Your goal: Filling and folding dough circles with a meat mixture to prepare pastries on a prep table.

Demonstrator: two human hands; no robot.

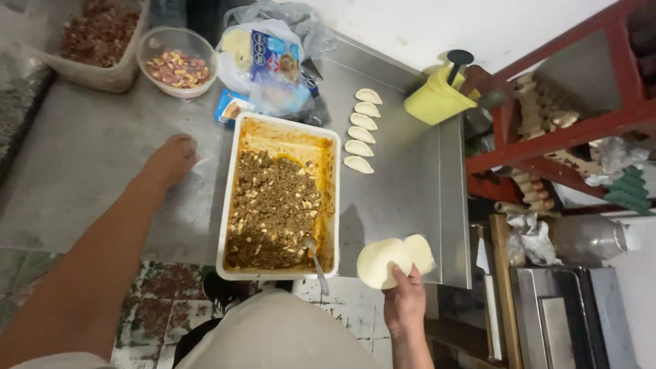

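Right hand (404,301) pinches two round pale dough discs (393,260) at the steel counter's (403,191) front edge, beside the white rectangular tray of minced filling (277,198). Left hand (172,158) rests flat, fingers together, on the counter. Peeling the discs apart gently would likely avoid tearing.

Your left hand (172,158) and right hand (404,301) are both bare, with no gloves, rings or watch showing, and both forearms are uncovered right down to the bottom edge of the view. At the lower left corner a pale, off-white short sleeve shows at the top of your left arm. The same light beige cloth, plain and unmarked, covers your front at the bottom centre.
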